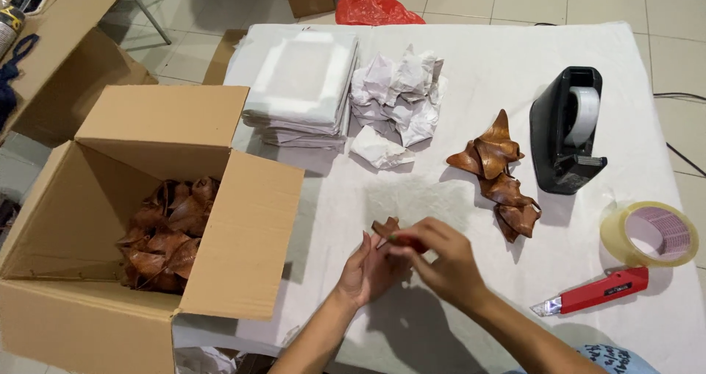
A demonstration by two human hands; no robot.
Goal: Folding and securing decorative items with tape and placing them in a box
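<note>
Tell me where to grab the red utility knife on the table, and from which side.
Grip the red utility knife by its red handle, probably coming from above and from the right. It lies flat and tilted, apart from the tape roll behind it. Its silver blade end points down-left towards the person, so a hand should keep to the upper-right half, clear of that tip.

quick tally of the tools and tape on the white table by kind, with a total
tape dispenser: 1
loose tape roll: 1
red box cutter: 1
total: 3
</note>
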